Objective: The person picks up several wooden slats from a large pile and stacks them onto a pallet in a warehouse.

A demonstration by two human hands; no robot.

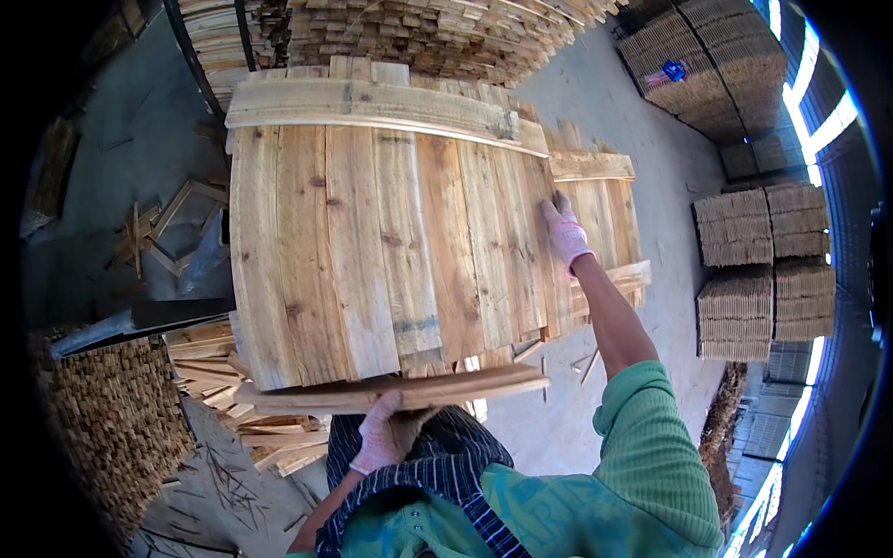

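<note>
Green shirt [558, 502] nearest, left hand [379, 439] grasps a plank [465, 388] along the slatted panel's [400, 223] near edge; right hand [565, 234] touches the panel (clasping? cannot tell). One-handed grip might let the plank twist.

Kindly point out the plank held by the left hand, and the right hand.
Plank [442, 390]: head view, near the middle of its length.
Right hand [565, 232]: head view, on its gloved back.

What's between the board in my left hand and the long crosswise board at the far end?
In the head view, mostly planks laid side by side lie between the board your left hand holds and the far crosswise board.
</note>
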